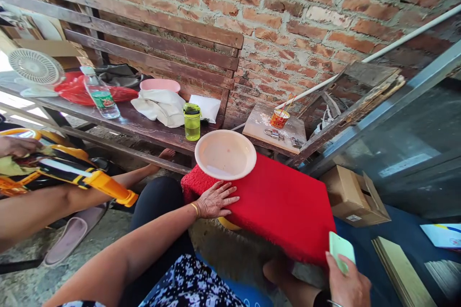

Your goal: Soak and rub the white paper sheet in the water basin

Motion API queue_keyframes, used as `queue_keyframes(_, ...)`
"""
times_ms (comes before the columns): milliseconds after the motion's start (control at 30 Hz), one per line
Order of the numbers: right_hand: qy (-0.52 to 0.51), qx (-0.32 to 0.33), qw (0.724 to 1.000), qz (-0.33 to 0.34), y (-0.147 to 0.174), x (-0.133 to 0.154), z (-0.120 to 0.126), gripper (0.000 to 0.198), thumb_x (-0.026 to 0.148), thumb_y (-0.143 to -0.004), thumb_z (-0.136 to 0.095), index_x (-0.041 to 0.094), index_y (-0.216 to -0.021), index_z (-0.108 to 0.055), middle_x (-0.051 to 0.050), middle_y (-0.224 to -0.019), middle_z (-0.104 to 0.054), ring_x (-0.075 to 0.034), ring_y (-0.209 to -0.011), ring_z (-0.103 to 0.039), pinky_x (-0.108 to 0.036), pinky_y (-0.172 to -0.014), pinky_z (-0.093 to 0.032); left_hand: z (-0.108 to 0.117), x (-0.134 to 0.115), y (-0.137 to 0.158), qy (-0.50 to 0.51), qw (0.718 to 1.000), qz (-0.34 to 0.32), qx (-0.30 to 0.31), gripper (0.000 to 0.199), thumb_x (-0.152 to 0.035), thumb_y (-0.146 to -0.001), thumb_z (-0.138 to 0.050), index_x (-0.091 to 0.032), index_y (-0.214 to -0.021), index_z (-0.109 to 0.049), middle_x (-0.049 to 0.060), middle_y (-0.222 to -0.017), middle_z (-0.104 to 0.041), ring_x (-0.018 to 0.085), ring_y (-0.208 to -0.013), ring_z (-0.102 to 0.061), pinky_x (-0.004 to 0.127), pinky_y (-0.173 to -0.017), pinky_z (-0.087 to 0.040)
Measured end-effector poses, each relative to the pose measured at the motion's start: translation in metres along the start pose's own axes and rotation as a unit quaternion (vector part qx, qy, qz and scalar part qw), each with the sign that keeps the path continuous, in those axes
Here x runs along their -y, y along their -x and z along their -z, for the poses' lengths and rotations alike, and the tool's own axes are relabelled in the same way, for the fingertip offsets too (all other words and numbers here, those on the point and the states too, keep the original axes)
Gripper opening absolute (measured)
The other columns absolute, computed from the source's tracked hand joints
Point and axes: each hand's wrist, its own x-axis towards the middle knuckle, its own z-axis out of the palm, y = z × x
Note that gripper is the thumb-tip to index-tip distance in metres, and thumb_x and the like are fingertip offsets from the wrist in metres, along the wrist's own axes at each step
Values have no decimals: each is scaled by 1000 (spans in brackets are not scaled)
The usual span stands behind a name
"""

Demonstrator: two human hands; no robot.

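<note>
My left hand (216,200) lies flat with spread fingers on a bright red, fuzzy cloth (284,201) that covers a low bench or table. My right hand (347,280) is closed around a pale green, flat rectangular object (341,249) with rounded corners, at the near right corner of the cloth. Its exact kind does not show. A pale pink basin (226,153) stands just beyond my left fingertips, on the far left part of the red cloth.
A wooden bench (151,136) on the left bears a green bottle (192,122), a water bottle (101,96), white cloth (160,108) and a fan (36,67). Another person's hand (19,146) is beside a yellow-black toy gun (82,170). Right: a cardboard box (355,196) and small board with paper cup (280,117).
</note>
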Motion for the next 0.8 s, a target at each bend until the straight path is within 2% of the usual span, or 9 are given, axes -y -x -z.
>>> queue_keyframes(100,-11,-40,999,-19,1,2,-1,55,84,-68,-48,35,-82,-67,-12,-68,-58,-42,-84,-58,-52,-56,-44,-5,2,1,-11,1000,-12,-23,63,-59,-93,-55,-35,-149,-43,6,-157,-41,32,-144,-36,51,-121,-17)
queue_keyframes(200,-100,-1,988,117,34,52,-24,64,81,-75,-48,25,-94,-71,-13,-86,-64,-35,-90,-60,-49,-72,-51,-10,4,2,-25,999,-19,-40,63,-60,-93,-55,-36,-150,-43,6,-157,-42,32,-144,-37,51,-120,-17)
queue_keyframes(300,-163,67,948,266,73,105,-53,57,74,-85,-48,23,-99,-71,-11,-97,-63,-26,-89,-61,-42,-81,-52,-12,5,3,-38,998,-21,-45,64,-60,-92,-55,-36,-150,-42,6,-156,-42,31,-143,-37,51,-119,-18)
queue_keyframes(400,-147,75,931,326,83,117,-69,53,70,-90,-44,26,-99,-72,-10,-100,-62,-24,-90,-60,-40,-81,-50,-11,6,3,-50,997,-28,-49,64,-61,-92,-54,-37,-150,-42,6,-155,-44,31,-142,-39,51,-119,-19)
queue_keyframes(533,-89,24,967,236,44,57,-56,64,77,-84,-41,23,-96,-73,-13,-91,-62,-30,-88,-58,-43,-74,-48,-10,7,3,-55,997,-28,-52,64,-61,-92,-55,-37,-150,-42,5,-155,-44,31,-142,-40,49,-119,-19)
queue_keyframes(633,-26,-16,998,46,5,-2,-32,62,80,-76,-44,28,-92,-73,-16,-83,-62,-37,-88,-57,-49,-65,-45,-9,6,2,-52,997,-25,-47,63,-60,-92,-55,-36,-150,-43,6,-156,-43,31,-142,-40,49,-119,-20)
queue_keyframes(700,-6,-41,998,-54,-9,-22,-20,56,80,-73,-46,33,-90,-71,-17,-79,-62,-41,-90,-56,-51,-62,-42,-9,6,2,-50,997,-25,-44,63,-60,-92,-55,-36,-149,-44,6,-156,-43,31,-142,-40,50,-118,-21)
queue_keyframes(733,-9,-52,996,-69,-11,-23,-17,55,80,-73,-47,34,-90,-71,-17,-79,-62,-42,-93,-55,-52,-62,-42,-9,6,2,-49,998,-25,-43,62,-60,-92,-55,-36,-149,-44,6,-156,-43,31,-142,-40,50,-118,-21)
queue_keyframes(800,-47,-60,997,-20,-3,-6,-17,57,79,-75,-48,30,-94,-71,-16,-82,-63,-41,-98,-55,-52,-68,-46,-10,5,2,-48,998,-26,-44,62,-60,-92,-55,-35,-149,-45,6,-156,-43,31,-142,-39,50,-118,-21)
